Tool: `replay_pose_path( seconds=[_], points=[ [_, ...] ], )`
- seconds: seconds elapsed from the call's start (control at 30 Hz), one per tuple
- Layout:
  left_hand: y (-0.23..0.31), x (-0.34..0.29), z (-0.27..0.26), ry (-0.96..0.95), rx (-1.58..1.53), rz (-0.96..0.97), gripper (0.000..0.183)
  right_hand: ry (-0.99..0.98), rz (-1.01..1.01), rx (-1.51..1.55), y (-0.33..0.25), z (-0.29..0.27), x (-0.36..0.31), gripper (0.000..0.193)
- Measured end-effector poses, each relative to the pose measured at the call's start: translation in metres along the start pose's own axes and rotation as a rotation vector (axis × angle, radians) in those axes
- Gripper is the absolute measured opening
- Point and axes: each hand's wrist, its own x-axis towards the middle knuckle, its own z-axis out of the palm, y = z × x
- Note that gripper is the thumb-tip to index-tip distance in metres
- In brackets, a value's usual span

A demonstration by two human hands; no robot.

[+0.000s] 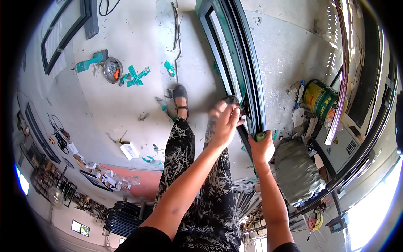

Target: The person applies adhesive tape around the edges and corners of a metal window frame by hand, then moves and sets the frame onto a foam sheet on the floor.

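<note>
A long dark window frame [253, 69] with teal film on its faces stands on edge in front of me, running away from my body. My left hand [226, 128] is closed at its near left side. A thin green strip [242, 100] shows by those fingertips, but what they pinch is partly hidden. My right hand [262, 148] wraps round a small green roll [260, 136] at the near end of the frame. My legs in patterned black trousers [178, 147] straddle the space just left of the frame.
Teal film scraps [135, 76] litter the pale floor near a metal bowl [113, 70] and a teal-handled tool [87, 62]. Another dark frame [63, 38] lies far left. A green-yellow bucket [320, 98] and a grey covered bundle [297, 170] stand to the right. A small white box [129, 150] sits left.
</note>
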Motion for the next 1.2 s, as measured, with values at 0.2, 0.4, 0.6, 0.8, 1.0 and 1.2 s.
replay_pose_path(
  seconds=[0.2,0.4,0.6,0.8,1.0,1.2],
  points=[
    [-0.014,0.014,0.011,0.049,0.474,0.199,0.025,0.011,0.001,0.008,0.000,0.002,-0.001,0.052],
    [-0.029,0.021,0.010,0.130,0.577,0.260,0.030,0.016,-0.009,0.030,0.001,-0.001,0.002,0.052],
    [-0.026,0.030,0.017,0.141,0.599,0.167,0.030,0.025,-0.014,0.018,0.006,0.000,0.005,0.052],
    [-0.063,0.020,0.015,0.371,0.246,-0.311,0.010,0.017,-0.043,0.017,0.002,-0.002,0.005,0.052],
    [-0.046,-0.060,0.017,0.073,0.934,0.312,0.004,0.018,-0.048,0.050,0.010,-0.005,0.013,0.049],
    [-0.076,-0.117,-0.048,0.016,0.883,0.287,0.012,-0.012,-0.051,0.058,0.001,0.003,0.001,0.045]
  ],
)
